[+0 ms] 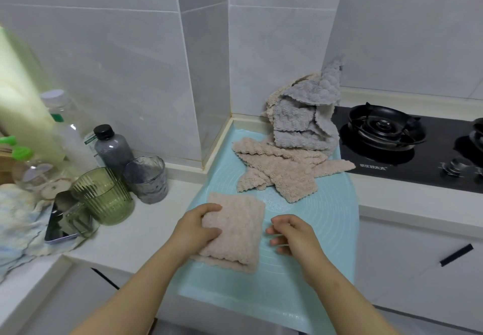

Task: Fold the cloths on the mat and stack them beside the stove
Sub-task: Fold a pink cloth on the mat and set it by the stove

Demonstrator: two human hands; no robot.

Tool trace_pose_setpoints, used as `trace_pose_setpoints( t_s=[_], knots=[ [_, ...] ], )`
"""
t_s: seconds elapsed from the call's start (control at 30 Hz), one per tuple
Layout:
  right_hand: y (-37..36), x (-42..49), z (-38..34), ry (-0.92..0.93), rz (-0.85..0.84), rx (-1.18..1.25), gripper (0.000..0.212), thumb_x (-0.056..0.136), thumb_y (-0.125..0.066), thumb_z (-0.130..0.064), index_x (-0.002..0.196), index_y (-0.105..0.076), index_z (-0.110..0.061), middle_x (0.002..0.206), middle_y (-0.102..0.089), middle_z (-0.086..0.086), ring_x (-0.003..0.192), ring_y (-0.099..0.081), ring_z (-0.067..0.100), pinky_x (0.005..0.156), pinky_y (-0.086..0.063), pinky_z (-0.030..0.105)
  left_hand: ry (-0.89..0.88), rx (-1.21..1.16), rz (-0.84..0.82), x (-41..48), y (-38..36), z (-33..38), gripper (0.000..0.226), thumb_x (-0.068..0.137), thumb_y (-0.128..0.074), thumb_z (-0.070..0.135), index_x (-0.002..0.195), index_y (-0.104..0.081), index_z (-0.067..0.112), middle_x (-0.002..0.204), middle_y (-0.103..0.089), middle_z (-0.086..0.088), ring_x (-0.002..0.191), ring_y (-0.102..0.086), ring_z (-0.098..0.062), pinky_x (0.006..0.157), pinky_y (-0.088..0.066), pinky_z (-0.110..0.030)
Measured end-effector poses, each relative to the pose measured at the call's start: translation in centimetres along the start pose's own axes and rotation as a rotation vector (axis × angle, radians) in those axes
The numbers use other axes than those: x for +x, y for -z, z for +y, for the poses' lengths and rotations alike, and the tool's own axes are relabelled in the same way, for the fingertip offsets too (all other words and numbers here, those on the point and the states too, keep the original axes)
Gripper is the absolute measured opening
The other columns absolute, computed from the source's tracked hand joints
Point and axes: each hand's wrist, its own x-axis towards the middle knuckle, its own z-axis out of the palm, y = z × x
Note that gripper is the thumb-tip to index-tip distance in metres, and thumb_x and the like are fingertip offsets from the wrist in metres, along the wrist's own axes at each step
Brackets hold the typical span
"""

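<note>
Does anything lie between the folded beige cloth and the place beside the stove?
Yes. Loose beige cloths and a heap of grey cloths lie on the mat against the stove, beyond the folded beige cloth. Only the nearer mat edge by the stove is bare; the right hand hovers on that way.

Left hand point(196, 227) and right hand point(294, 235) are bare, forearms point(146, 282) likewise.

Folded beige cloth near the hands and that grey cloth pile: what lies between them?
Crumpled beige cloths on the pale blue mat, seen in the head view.
</note>
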Motion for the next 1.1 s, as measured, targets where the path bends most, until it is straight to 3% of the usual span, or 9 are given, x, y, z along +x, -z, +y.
trace_pose_setpoints(
  t_s=[0.13,0.27,0.37,0.47,0.6,0.73,0.87,1.0,1.1],
  knots=[
    [-1.5,0.5,0.6,0.031,0.008,-0.142,0.010,0.089,-0.053,-0.009,0.088,-0.061,-0.016,0.081,-0.063,0.002,0.068,-0.056,0.015,0.065,-0.043,0.024,-0.095,0.142,-0.069,0.3,0.0,-1.2,0.068,0.075,-0.068,0.000,0.135,-0.043,0.021,0.137,-0.038,0.004,0.130,-0.036,-0.016,0.108,-0.025,-0.022],
    [-2.6,0.7,1.1,0.151,0.078,-0.406,0.015,0.088,-0.051,-0.010,0.095,-0.059,-0.021,0.085,-0.057,-0.004,0.073,-0.052,0.008,0.066,-0.042,0.021,-0.152,0.268,-0.066,0.9,0.2,-1.3,0.067,0.082,-0.064,0.005,0.141,-0.035,0.019,0.150,-0.024,0.002,0.137,-0.025,-0.013,0.103,-0.015,-0.014],
    [-3.7,0.8,0.9,0.296,0.195,-0.807,0.025,0.088,-0.047,-0.018,0.109,-0.058,-0.023,0.102,-0.052,-0.004,0.093,-0.050,0.012,0.076,-0.042,0.026,-0.144,0.511,0.038,0.9,0.7,-1.2,0.063,0.084,-0.062,0.023,0.141,-0.034,0.025,0.155,-0.011,0.003,0.137,-0.024,-0.022,0.109,-0.022,-0.026],
    [-6.0,1.0,0.6,0.462,0.235,-0.958,0.048,0.088,-0.026,-0.033,0.125,-0.054,-0.023,0.128,-0.050,0.000,0.117,-0.044,0.020,0.096,-0.035,0.032,-0.226,0.685,0.268,0.5,0.1,-0.6,0.055,0.086,-0.043,0.046,0.139,-0.038,0.030,0.156,-0.010,0.001,0.136,-0.024,-0.027,0.107,-0.028,-0.036],
    [-7.8,2.3,2.7,0.362,0.033,-1.172,0.092,0.065,0.016,-0.050,0.146,-0.025,-0.032,0.158,-0.012,-0.003,0.145,-0.008,0.020,0.114,-0.014,0.039,-0.191,0.859,0.121,1.1,-2.3,-2.1,0.059,0.091,-0.014,0.053,0.145,-0.026,0.032,0.159,-0.004,0.002,0.145,-0.009,-0.022,0.113,-0.020,-0.037],
    [-7.6,2.9,4.2,0.308,0.102,-1.252,0.060,0.085,-0.018,-0.043,0.129,-0.055,-0.029,0.142,-0.047,-0.001,0.130,-0.046,0.026,0.100,-0.041,0.046,-0.202,0.915,0.076,1.1,-2.3,-3.7,0.051,0.085,-0.028,0.043,0.121,-0.060,0.026,0.130,-0.058,-0.007,0.113,-0.060,-0.030,0.083,-0.051,-0.044],
    [-7.6,3.3,5.3,0.334,0.059,-1.178,0.085,0.070,0.019,-0.050,0.150,-0.006,-0.032,0.158,0.007,-0.009,0.139,0.021,0.009,0.114,0.010,0.038,-0.241,0.929,0.125,0.9,-2.3,-4.1,0.043,0.083,-0.036,0.039,0.110,-0.067,0.027,0.114,-0.067,-0.007,0.093,-0.066,-0.026,0.071,-0.053,-0.039],
    [-7.5,3.4,4.8,0.327,0.065,-1.211,0.088,0.067,0.021,-0.050,0.150,-0.001,-0.030,0.158,0.013,-0.007,0.136,0.026,0.007,0.112,0.015,0.035,-0.306,0.894,0.223,1.1,-2.2,-3.8,0.028,0.078,-0.065,0.039,0.105,-0.069,0.031,0.096,-0.066,-0.009,0.073,-0.060,-0.029,0.051,-0.047,-0.034],
    [-7.3,3.4,4.8,0.306,0.036,-1.206,0.091,0.065,0.021,-0.050,0.150,-0.001,-0.029,0.158,0.012,-0.006,0.144,0.017,0.015,0.113,0.013,0.034,-0.235,0.903,0.179,1.6,-1.9,-3.2,0.047,0.089,-0.050,0.048,0.135,-0.042,0.039,0.121,-0.049,-0.008,0.100,-0.050,-0.026,0.070,-0.047,-0.033]
  ],
)
